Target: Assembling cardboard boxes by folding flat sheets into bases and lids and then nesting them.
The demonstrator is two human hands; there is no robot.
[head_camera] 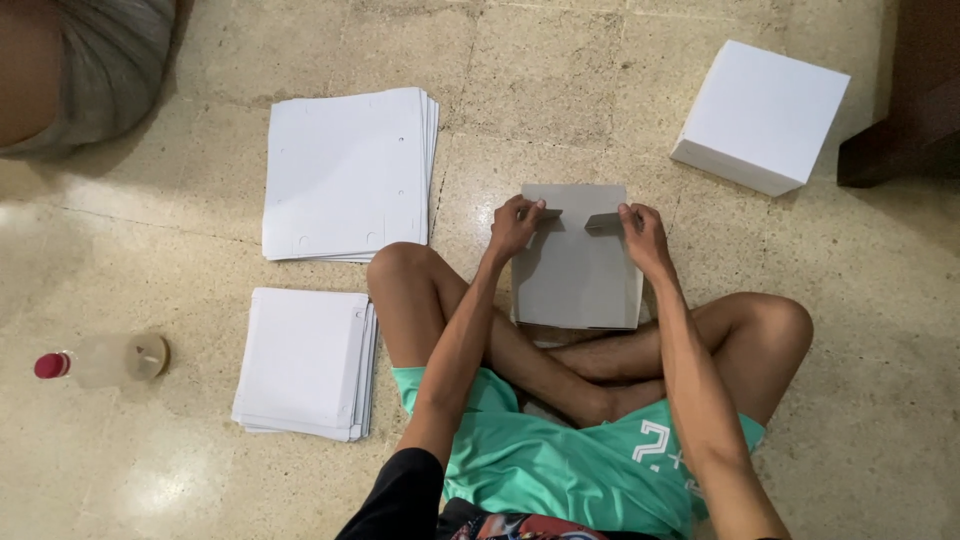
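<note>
Head camera: our left hand (515,226) and right hand (643,236) each pinch a flap of the empty grey box (577,272) before our crossed legs; left of it two flat-cardboard stacks (345,172), right one finished white box (762,115).

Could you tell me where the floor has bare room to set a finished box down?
Bare floor lies between the flat card stack and the white box, and right of the person's knee. It is crowded left, around the smaller stack and bottle.
</note>
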